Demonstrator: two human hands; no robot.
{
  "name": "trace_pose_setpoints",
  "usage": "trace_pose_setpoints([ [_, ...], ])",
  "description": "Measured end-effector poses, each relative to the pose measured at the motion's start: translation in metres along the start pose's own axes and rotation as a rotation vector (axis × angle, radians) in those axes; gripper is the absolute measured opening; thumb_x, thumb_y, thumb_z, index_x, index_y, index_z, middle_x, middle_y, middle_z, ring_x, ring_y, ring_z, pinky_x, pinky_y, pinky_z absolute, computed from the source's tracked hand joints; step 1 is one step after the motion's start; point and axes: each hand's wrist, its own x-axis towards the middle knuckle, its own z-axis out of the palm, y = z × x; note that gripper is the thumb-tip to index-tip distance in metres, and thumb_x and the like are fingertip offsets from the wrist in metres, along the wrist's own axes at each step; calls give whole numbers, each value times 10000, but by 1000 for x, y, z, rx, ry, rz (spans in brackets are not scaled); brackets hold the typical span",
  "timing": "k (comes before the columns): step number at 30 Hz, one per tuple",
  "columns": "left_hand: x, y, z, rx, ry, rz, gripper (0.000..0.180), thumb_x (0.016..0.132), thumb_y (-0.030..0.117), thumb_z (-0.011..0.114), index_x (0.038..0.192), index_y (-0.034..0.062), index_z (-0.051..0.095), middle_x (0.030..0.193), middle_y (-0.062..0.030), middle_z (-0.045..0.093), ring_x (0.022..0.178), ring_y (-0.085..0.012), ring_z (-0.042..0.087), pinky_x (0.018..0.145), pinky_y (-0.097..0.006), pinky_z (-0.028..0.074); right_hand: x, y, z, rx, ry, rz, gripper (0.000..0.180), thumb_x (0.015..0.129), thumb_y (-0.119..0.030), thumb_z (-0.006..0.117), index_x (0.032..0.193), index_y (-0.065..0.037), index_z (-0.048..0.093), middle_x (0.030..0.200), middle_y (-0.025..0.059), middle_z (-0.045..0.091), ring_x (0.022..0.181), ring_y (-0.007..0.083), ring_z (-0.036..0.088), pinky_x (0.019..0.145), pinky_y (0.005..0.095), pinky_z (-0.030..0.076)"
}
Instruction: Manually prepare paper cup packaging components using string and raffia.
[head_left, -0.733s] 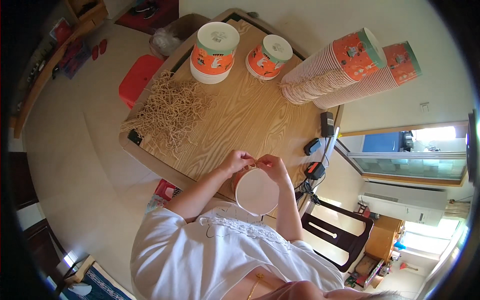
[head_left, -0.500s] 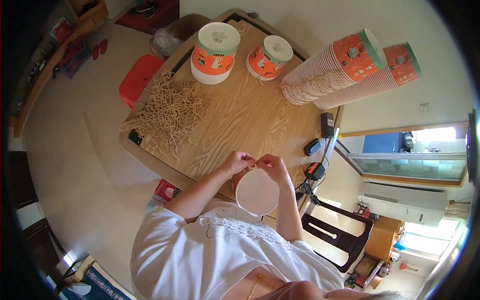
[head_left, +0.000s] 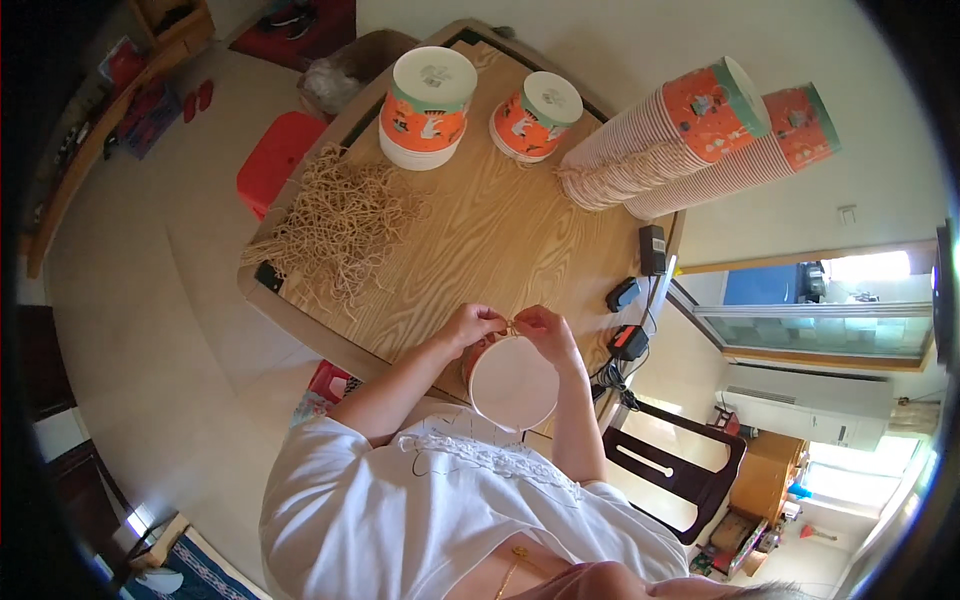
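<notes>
An orange paper bucket (head_left: 515,385) is held between my forearms at the near table edge, its round white end facing me. At its far rim, my left hand (head_left: 474,326) is closed in a pinch on a short tan cord (head_left: 512,326). Opposite it, my right hand (head_left: 547,333) pinches the same cord, fingertips almost meeting the left ones. The fingers partly hide the cord and where it joins the bucket. A loose heap of tan cords (head_left: 345,225) lies on the table to the left.
Upturned orange buckets, one larger (head_left: 428,110) and one smaller (head_left: 537,115), stand at the far side. Two long nested bucket stacks (head_left: 625,145) lean at the far right, cords hanging along one. Black adapters (head_left: 653,250) and cables lie along the right edge. A red stool (head_left: 278,160) stands left.
My fingertips have drawn slightly apart at the bucket's rim, and a little more of the cord shows between them. The bucket has stayed in place.
</notes>
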Motion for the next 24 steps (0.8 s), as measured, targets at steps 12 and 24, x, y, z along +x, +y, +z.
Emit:
trace_pose_setpoints([
  [12,-1,4,0,-16,-18,-12,116,769,157,618,836,61,614,722,-12,615,571,-85,547,467,-223,416,2,-2,-3,-41,-72,-20,124,786,-110,581,835,0,609,731,48,619,690,97,556,630,237,444],
  [24,-2,2,0,42,-10,43,125,761,116,622,873,62,608,724,-8,610,576,-72,531,473,-211,401,1,1,-7,-18,-64,31,132,780,-120,601,820,5,608,739,43,619,695,103,565,637,247,456],
])
